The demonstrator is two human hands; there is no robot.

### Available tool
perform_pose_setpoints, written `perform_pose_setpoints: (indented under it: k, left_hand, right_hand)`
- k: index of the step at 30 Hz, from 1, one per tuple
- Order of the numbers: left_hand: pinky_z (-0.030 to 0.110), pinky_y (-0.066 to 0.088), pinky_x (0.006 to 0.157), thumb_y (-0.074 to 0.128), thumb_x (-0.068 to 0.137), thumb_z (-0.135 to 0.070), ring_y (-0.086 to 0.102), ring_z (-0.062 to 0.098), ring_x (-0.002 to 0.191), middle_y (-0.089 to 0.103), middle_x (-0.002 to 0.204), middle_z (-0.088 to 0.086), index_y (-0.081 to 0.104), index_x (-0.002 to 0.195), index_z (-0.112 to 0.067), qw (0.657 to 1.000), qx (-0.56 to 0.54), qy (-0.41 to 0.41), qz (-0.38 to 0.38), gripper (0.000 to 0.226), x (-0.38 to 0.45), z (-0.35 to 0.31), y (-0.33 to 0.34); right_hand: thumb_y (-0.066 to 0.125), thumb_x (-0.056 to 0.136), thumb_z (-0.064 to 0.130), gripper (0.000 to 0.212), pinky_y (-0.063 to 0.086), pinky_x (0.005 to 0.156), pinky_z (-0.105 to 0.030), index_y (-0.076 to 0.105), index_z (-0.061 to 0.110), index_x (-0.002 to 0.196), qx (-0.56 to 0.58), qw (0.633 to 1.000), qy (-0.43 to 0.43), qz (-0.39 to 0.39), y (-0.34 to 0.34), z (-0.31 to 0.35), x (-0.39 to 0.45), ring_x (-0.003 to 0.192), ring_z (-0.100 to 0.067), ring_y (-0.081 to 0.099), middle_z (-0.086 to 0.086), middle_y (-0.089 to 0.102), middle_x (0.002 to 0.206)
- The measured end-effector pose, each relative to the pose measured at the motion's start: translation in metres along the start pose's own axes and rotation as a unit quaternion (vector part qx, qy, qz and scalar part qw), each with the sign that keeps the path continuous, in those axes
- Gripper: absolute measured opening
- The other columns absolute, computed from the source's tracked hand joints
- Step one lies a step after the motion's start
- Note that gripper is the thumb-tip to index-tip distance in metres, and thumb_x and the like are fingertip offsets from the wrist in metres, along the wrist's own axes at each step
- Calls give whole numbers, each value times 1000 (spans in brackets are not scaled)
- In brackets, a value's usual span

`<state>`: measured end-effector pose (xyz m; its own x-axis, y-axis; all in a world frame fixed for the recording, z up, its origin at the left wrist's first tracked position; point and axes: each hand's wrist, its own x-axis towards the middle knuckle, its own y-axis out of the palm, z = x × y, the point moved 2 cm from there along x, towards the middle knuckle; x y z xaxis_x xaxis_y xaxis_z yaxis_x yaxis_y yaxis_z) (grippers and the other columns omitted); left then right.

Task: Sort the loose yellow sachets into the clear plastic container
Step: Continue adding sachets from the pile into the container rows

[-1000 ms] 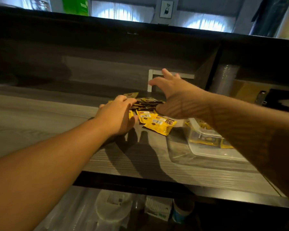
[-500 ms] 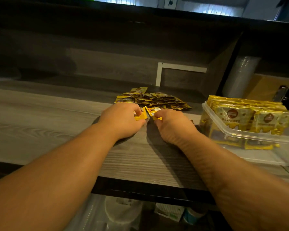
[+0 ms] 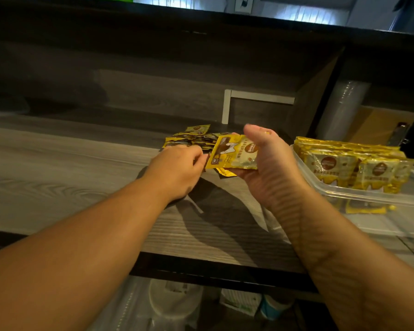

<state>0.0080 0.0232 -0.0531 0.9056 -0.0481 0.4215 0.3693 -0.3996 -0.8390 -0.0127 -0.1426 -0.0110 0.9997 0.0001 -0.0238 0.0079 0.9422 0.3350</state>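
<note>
On the grey wood-grain shelf, seen from just behind the person:

Right hand: the right hand, at about 2 o'clock from the shelf's middle, is lifted off the surface, thumb on top and fingers curled beneath, clamped on a held sachet.
Left hand: the left hand is just at 9 o'clock of that sachet, knuckles up, fingers bent down at the sachet's left edge; whether they pinch anything I cannot tell.
Loose pile: the loose yellow sachets lie flat at 12 o'clock of the left hand, partly hidden behind both hands.
Container: the clear plastic container sits at 3 o'clock of the right hand, with packed sachets standing upright inside in rows.
</note>
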Motion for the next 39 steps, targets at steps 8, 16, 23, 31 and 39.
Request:
perform_pose_setpoints:
  k: [8,16,23,31,39]
  left_hand:
    - [39,42,58,43,103,-32,59,30,71,64,77,6,60,90,-18,994,-16,-1,-112,25,-15,-10,-14]
    - [38,61,53,39,106,-36,70,20,73,62,86,2,58,90,-19,897,-296,-206,-257,30,-20,-58,-46]
    - [29,55,52,38,106,-38,65,19,86,60,96,0,57,103,-26,848,-435,-235,-189,22,-9,-142,-63]
    - [31,52,67,44,101,-51,62,20,92,63,100,2,55,90,-32,851,-494,-177,-22,25,3,-222,-55]
    - [23,49,56,54,98,-40,63,10,66,67,84,-1,71,98,-21,974,-220,-2,60,26,13,-243,-26]
  right_hand:
    - [51,96,-3,44,62,75,-38,55,28,126,-84,994,-66,16,6,9,-36,95,-13,68,3,65,113]
    - [55,95,1,41,59,66,-24,66,34,117,-180,971,-156,13,-67,73,-55,92,-9,68,10,68,104]
    - [63,92,13,24,57,69,-24,63,30,110,-266,939,-211,-54,-152,123,-52,93,-7,68,8,69,104]
    - [60,93,6,28,52,74,-26,61,23,115,-362,897,-240,-85,-209,149,-46,94,-12,62,7,63,97]
    - [65,89,4,31,50,76,-23,66,18,117,-601,761,-243,1,-225,150,-21,99,-14,59,6,61,104]
